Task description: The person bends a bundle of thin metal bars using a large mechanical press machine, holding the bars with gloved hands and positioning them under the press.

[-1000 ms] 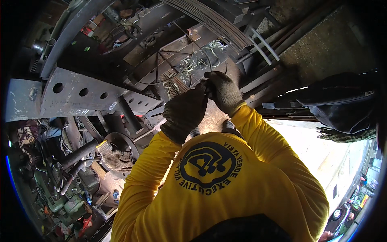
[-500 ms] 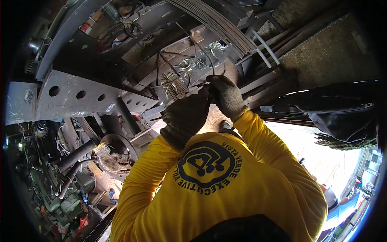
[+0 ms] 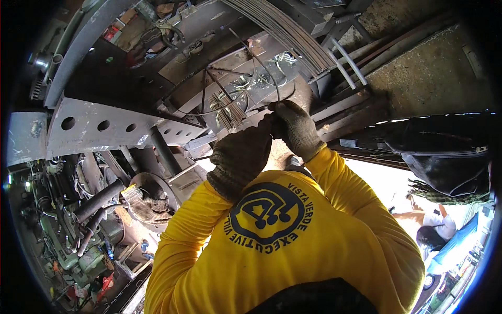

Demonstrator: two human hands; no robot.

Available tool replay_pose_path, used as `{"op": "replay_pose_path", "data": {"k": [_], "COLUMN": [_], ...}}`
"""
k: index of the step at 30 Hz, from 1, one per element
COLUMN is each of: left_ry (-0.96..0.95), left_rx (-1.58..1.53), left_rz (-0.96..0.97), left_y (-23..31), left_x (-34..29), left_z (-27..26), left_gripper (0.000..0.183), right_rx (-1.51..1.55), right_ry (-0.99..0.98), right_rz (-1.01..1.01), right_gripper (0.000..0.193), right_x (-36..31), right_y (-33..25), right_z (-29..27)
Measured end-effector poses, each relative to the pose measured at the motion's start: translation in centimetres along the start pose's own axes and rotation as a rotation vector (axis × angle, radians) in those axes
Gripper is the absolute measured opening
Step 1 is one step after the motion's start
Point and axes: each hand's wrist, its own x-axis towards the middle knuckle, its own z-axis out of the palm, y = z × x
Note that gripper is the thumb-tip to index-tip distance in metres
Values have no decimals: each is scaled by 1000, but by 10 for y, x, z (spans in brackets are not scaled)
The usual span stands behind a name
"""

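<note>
Both my hands wear knitted work gloves and meet in front of my chest. My right hand is closed round the lower end of a thin curved metal rod, which rises from its fingers and bends away to the upper left. Right beside it, my left hand is curled with its back toward me. Its fingers are hidden, so what it grips does not show. Past the hands lies a bundle of short thin rods. Around and behind it is a round frame of bent rod with straight braces.
To the left stands a long steel plate with round holes. Below it, a loose glove rests on a round metal piece. Long thin bars lie stacked at the top. At right are a black bag and another person.
The hands stay together at the rod, with only a slight shift. The view has tilted a little, and the person at the far right shows more fully now.
</note>
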Motion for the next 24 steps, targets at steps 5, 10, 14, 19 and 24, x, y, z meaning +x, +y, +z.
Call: {"op": "replay_pose_path", "data": {"k": [5,10,14,19,24], "left_ry": [13,-84,14,32,112], "left_rx": [-11,-7,-20,5,9], "left_rz": [22,-3,73,144,292], "left_y": [-2,0,-13,-27,-66], "left_x": [0,7,4,3,-3], "left_z": [0,-15,-7,-5,-13], "left_gripper": [52,52,49,49,42], "right_rx": [172,-95,621,1110,989], "right_ry": [9,-197,-227,-654,-530], "right_rz": [41,-223,203,254,63], "right_gripper": [39,64,84,86,81], "right_x": [5,47,69,72,86], "right_y": [-5,-7,-33,-24,-2], "right_z": [2,0,32,30,52]}}
